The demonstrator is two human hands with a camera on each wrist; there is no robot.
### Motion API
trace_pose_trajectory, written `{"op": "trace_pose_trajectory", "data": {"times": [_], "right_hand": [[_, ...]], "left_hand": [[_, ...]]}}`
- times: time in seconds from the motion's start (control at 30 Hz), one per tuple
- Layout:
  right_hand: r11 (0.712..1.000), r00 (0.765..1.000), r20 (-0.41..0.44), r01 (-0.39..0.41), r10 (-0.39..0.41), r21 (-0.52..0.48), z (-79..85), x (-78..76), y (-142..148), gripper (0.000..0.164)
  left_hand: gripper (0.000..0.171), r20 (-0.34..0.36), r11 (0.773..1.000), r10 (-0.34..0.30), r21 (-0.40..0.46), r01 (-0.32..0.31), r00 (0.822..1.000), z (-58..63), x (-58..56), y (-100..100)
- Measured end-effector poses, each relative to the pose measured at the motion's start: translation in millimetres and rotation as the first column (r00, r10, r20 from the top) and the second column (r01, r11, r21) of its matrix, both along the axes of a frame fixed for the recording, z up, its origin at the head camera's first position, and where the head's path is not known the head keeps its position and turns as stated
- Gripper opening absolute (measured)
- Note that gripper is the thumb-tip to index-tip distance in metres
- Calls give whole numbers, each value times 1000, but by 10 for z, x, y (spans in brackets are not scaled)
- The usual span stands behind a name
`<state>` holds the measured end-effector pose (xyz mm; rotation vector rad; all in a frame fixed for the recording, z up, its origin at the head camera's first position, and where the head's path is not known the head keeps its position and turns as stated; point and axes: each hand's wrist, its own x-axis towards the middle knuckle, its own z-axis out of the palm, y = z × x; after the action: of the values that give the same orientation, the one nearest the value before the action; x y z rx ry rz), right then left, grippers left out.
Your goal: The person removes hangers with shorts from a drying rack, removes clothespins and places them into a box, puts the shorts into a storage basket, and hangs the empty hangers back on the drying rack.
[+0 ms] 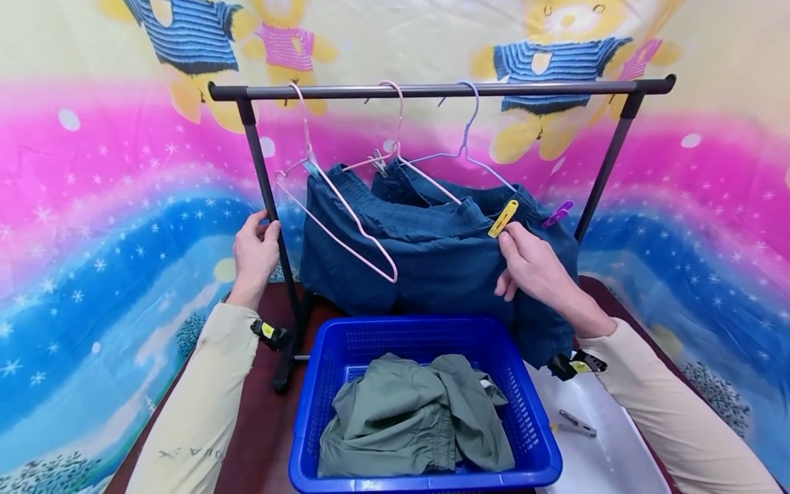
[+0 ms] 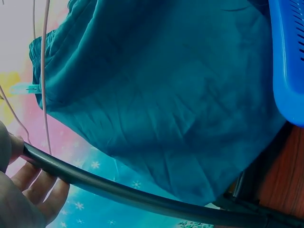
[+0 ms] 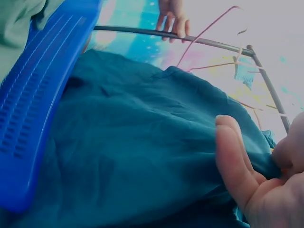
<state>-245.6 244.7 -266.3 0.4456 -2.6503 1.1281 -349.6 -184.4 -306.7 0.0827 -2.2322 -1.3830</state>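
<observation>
My left hand [image 1: 256, 254] holds the left upright of the black clothes rack [image 1: 432, 90], fingers wrapped round the post in the left wrist view. Dark blue shorts [image 1: 432, 264] hang from the rack in overlapping folds; where one piece ends is hard to tell. At the right of the front waistband, my right hand [image 1: 537, 264] pinches the lower end of a yellow clothespin [image 1: 503, 218]. A pink hanger [image 1: 426, 180] passes into the waistband. Another pink hanger [image 1: 345, 226] dangles turned in front at the left. A blue hanger [image 1: 465, 147] is behind, at the right.
Below the shorts stands a blue basket [image 1: 426, 483] with a grey-green garment [image 1: 401, 412] inside. To its right, a white tray [image 1: 617, 453] holds a loose clothespin [image 1: 579, 425]. A purple clothespin [image 1: 558, 214] and a pale blue clothespin [image 1: 311, 167] sit on the shorts.
</observation>
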Motion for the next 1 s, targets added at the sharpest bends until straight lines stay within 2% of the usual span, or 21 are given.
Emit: {"op": "trace_pose_trajectory", "data": {"times": [0.1,0.23,0.43,0.6,0.7,1.0], "right_hand": [[986,997,32,-63,69,-152,26,8,8,41],[933,990,48,-110,134,-342,73,23,-2,40],[864,984,53,-121,168,-488,121,68,-33,45],[775,984,9,-133,176,-618,143,82,-72,46],[736,983,-31,-157,182,-658,150,90,-78,45],[704,976,-105,-209,188,-679,174,110,-68,43]], "left_hand": [[44,5,1000,1,0,-1,1000,12,0,3],[44,12,1000,2,-4,-2,1000,17,0,5],[43,10,1000,6,-12,-6,1000,11,-8,-5],[43,6,1000,7,-19,-7,1000,8,-13,-9],[43,11,1000,7,-22,-6,1000,0,-12,-11],[44,17,1000,4,-25,-4,1000,-2,-9,-16]]}}
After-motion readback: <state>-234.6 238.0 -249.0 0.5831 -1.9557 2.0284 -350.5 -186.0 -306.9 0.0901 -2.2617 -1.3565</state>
